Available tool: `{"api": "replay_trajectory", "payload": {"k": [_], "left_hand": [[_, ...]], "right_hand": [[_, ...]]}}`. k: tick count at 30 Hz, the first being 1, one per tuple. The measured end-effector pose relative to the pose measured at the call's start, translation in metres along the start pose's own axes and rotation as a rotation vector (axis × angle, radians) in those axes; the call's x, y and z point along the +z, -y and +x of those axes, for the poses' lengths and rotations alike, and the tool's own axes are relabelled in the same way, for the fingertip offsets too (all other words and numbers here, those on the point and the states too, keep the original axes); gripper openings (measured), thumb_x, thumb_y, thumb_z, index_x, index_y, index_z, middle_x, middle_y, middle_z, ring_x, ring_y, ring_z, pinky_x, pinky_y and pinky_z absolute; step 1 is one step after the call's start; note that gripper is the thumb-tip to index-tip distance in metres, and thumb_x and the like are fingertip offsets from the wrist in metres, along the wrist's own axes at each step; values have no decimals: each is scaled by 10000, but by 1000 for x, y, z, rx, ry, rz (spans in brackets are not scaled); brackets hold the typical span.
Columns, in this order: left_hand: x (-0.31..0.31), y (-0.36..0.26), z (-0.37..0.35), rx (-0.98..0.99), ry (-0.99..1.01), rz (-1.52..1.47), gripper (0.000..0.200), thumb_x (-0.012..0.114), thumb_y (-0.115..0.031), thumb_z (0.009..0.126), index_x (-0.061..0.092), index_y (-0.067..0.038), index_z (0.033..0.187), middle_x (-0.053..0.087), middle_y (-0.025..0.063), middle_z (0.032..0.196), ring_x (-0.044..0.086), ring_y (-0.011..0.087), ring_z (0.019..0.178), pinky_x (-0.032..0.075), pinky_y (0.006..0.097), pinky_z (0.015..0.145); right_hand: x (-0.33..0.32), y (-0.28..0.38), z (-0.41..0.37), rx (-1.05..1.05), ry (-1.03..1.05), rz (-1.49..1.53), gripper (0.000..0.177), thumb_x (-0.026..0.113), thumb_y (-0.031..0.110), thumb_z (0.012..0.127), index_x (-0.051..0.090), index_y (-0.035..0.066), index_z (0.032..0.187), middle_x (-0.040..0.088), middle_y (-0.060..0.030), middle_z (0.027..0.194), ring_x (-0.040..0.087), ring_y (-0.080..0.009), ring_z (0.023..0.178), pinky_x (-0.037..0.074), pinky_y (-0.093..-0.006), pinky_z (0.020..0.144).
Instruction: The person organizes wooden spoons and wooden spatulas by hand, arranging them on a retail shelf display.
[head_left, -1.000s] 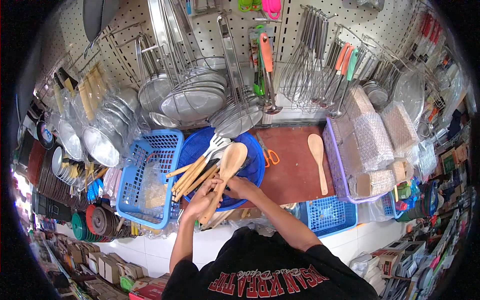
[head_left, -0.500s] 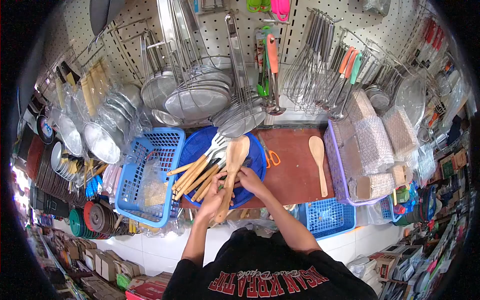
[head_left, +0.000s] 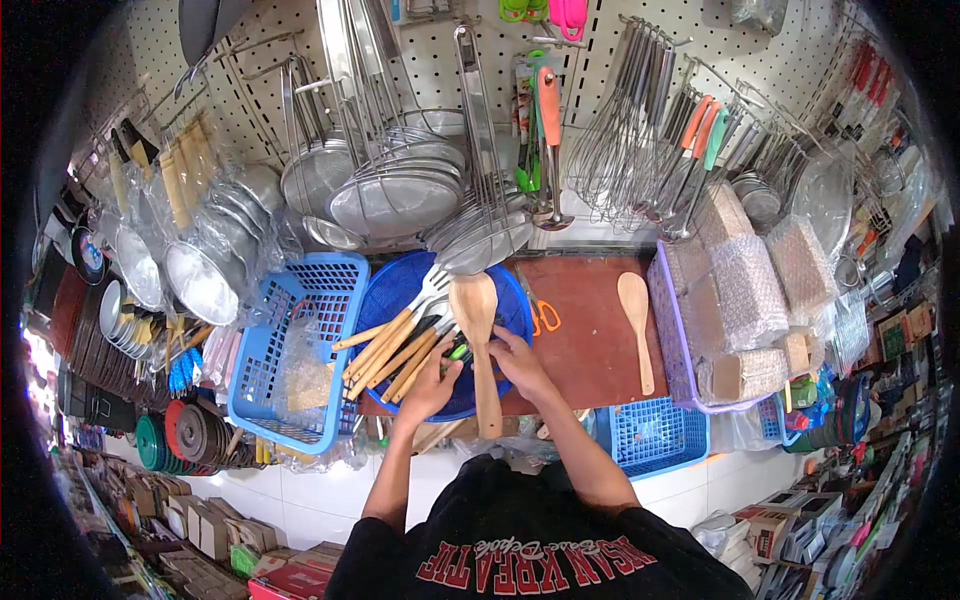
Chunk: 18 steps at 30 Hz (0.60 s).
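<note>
Your right-hand fingers (head_left: 500, 347) are closed around the handle of the wooden spoon (head_left: 474, 303). They hold it almost upright over the front part of the round blue basket (head_left: 392, 283), with the bowl pointing to the wall and the end of the handle hanging past the table edge toward you. The fingers of your left hand (head_left: 433, 388) are bent over the near ends of the bundle of wooden-handled utensils (head_left: 393, 352) in the same basket. I cannot tell whether they grip a handle or only press on it. In my judgement the step in hand is to separate this one spoon from the bundle, while the left hand keeps the others quiet. The next move calls for lifting the spoon straight and free, so that its bowl does not catch the white heads of the bundle just beside it. Open room is mostly on your right: the red-brown table (head_left: 590, 365) is bare between the orange scissors (head_left: 541, 316) and a second wooden spoon (head_left: 636, 322). On the left, the square blue basket (head_left: 331, 266) touches the round one, so there is little room. Behind, the hanging strainers (head_left: 482, 238) come down near the rim of the round basket, and the purple basket (head_left: 668, 345) closes the far right.
</note>
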<state>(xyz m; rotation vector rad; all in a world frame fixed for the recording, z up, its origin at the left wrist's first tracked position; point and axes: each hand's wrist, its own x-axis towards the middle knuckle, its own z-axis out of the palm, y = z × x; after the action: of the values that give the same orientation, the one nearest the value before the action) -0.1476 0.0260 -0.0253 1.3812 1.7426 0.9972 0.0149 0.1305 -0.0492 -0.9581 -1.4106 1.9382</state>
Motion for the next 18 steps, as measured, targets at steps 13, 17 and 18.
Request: {"api": "replay_trajectory", "payload": {"k": [13,17,18], "left_hand": [[-16,12,1,-21,-125,130,348,615,-198,888,581,-4,1175,601,223,1138,590,330,1040,451,385,916],[-19,-11,1,23,-165,115,273,609,-117,877,618,-19,1131,620,178,1101,601,307,974,478,379,858],[-20,-14,2,125,-220,219,269,610,-104,870,625,-21,1125,624,165,1090,598,310,967,477,385,858]], "right_hand": [[-6,17,-27,46,8,110,392,438,93,972,405,-4,1350,625,-147,1025,668,-243,784,564,-336,720],[-3,13,-25,74,-1,110,393,441,96,977,387,8,1356,619,-140,1041,675,-246,821,571,-344,719],[-2,13,-26,82,-7,95,398,441,94,977,376,13,1361,617,-138,1045,676,-248,833,574,-348,721]]}}
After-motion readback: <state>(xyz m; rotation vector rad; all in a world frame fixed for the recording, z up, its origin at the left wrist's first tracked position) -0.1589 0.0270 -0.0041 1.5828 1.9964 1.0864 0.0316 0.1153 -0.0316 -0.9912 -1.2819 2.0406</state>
